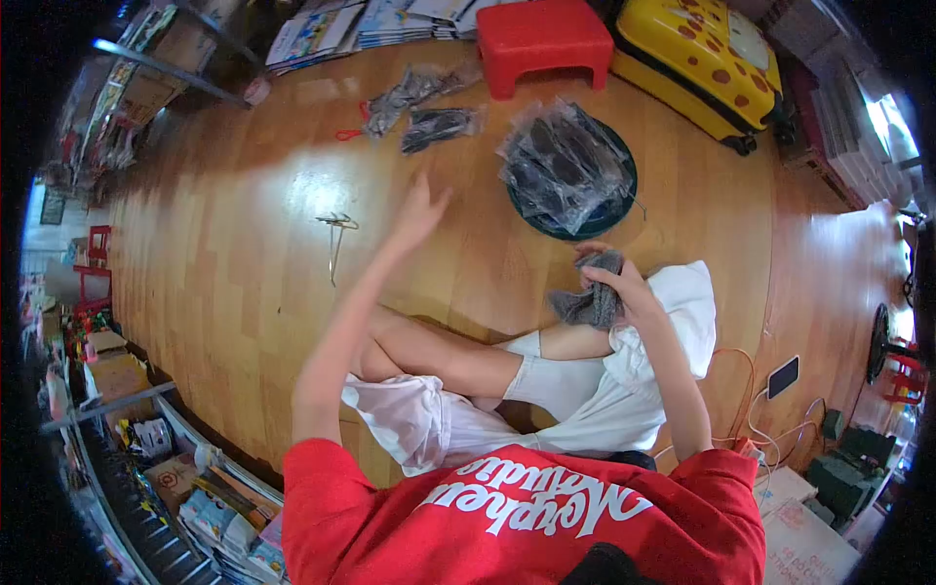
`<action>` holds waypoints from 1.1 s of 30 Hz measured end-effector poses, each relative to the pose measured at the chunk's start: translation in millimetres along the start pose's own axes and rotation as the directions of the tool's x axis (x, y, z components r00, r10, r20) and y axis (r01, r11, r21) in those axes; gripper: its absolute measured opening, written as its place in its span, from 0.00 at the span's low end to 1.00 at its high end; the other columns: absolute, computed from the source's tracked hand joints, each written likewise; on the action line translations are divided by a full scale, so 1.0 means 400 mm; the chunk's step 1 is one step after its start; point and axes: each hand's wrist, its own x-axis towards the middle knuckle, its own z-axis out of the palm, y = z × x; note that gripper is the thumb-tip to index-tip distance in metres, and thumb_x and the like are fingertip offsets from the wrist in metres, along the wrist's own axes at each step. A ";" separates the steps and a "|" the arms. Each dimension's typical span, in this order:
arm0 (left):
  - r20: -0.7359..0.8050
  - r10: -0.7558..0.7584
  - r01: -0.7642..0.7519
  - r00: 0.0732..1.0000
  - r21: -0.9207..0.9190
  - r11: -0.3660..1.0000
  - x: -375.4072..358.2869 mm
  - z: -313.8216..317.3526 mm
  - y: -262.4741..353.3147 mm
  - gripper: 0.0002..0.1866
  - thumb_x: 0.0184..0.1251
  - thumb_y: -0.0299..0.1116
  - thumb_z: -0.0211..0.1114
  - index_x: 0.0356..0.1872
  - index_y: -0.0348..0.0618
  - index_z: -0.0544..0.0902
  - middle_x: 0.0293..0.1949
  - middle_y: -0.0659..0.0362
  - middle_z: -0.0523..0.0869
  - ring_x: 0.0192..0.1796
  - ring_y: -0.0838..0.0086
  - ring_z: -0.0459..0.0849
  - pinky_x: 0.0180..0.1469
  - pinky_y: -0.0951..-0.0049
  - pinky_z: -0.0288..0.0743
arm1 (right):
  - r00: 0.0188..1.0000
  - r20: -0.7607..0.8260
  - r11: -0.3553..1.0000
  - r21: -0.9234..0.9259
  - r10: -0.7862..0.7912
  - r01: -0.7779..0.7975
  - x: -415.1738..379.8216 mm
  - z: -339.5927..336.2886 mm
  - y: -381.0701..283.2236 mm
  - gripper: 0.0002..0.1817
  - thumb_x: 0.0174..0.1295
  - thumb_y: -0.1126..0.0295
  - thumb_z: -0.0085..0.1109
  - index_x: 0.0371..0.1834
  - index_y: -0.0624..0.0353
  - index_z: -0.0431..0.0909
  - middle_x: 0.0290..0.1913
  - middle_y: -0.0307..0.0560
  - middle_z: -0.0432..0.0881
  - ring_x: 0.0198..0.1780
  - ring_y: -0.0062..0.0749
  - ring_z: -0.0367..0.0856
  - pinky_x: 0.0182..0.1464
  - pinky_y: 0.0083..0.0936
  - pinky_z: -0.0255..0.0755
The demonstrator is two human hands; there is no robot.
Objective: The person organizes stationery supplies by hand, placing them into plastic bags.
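My right hand (pixel 629 288) is closed around a bunched grey knitted piece (pixel 588 304), held above my right leg; its exact kind does not show. Out over the floor, my left hand (pixel 421 213) is stretched forward with fingers apart and nothing in it, slightly blurred. Beyond my right hand stands a dark green round basin (pixel 629 166) heaped with clear plastic packets (pixel 565 161) of dark contents. More packets lie past my left hand: a dark one (pixel 439 127) and a greyish pile (pixel 414 90) with red loops beside it.
A metal stand (pixel 336 229) lies on the wooden floor at left. At the back are a red stool (pixel 541 44), a yellow suitcase (pixel 697 73) and stacked booklets (pixel 390 24). A phone (pixel 783 376) and cables are at right; shelves (pixel 136 439) line the left.
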 end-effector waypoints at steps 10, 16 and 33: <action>0.063 -0.034 -0.013 0.997 0.628 0.778 0.173 0.069 -0.104 0.25 0.60 0.30 0.59 0.60 0.38 0.67 0.57 0.46 0.72 0.61 0.52 0.69 0.64 0.52 0.59 | 0.996 0.046 0.989 0.119 0.080 -0.085 0.039 -0.014 0.004 0.20 0.52 0.76 0.64 0.50 0.63 0.73 0.39 0.42 0.78 0.36 0.21 0.74 0.37 0.18 0.69; 0.091 -0.005 -0.001 0.996 0.058 0.998 0.011 0.035 0.008 0.15 0.67 0.39 0.56 0.42 0.35 0.78 0.39 0.51 0.83 0.44 0.64 0.81 0.51 0.72 0.70 | 0.986 -0.003 0.985 0.052 0.167 -0.167 0.041 -0.015 0.023 0.18 0.57 0.67 0.64 0.48 0.64 0.75 0.36 0.43 0.81 0.36 0.26 0.80 0.40 0.22 0.74; 0.059 -0.321 0.081 0.945 -0.995 0.056 -0.536 -0.048 0.498 0.26 0.70 0.30 0.51 0.68 0.38 0.59 0.60 0.54 0.71 0.60 0.72 0.71 0.60 0.73 0.65 | 0.653 0.327 0.357 -0.630 -0.684 0.690 -0.212 0.453 -0.061 0.40 0.60 0.65 0.53 0.72 0.64 0.44 0.74 0.62 0.35 0.74 0.55 0.37 0.72 0.41 0.36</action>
